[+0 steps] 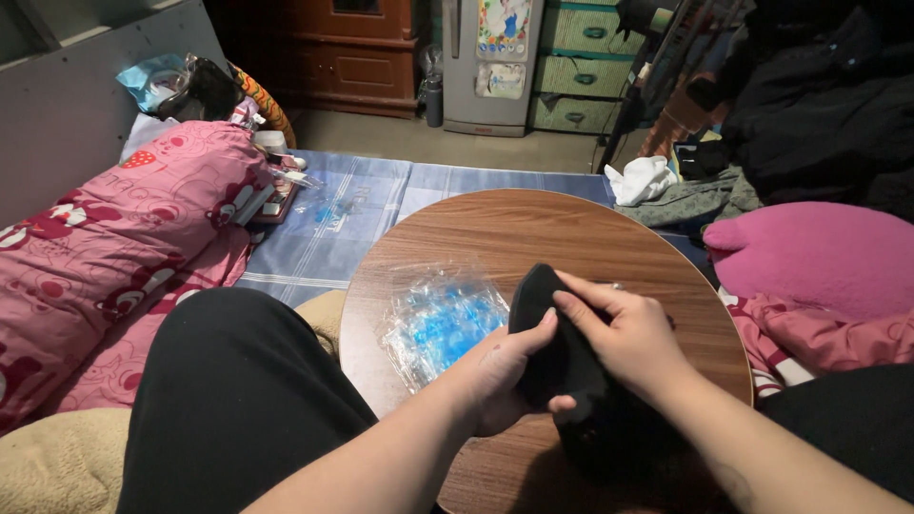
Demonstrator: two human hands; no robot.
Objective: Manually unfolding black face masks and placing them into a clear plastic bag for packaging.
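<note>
Both my hands hold a black piece of cloth (pixel 557 366) above the near part of a round wooden table (pixel 533 228). My left hand (pixel 500 376) grips its left side from below, thumb pressed on the cloth. My right hand (pixel 624 333) lies over its right side, fingers curled onto the top. The cloth's lower end rests on the table. Just left of my hands, a heap of clear plastic bags with blue printing (pixel 438 319) lies on the tabletop.
My black-trousered knee (pixel 238 381) is at the table's left. A pink patterned blanket (pixel 105 247) lies at far left, a pink cushion (pixel 819 252) at right. A blue checked mat (pixel 333 224) spreads beyond. A small grey fridge (pixel 490 62) and green drawers (pixel 581 57) stand at the back.
</note>
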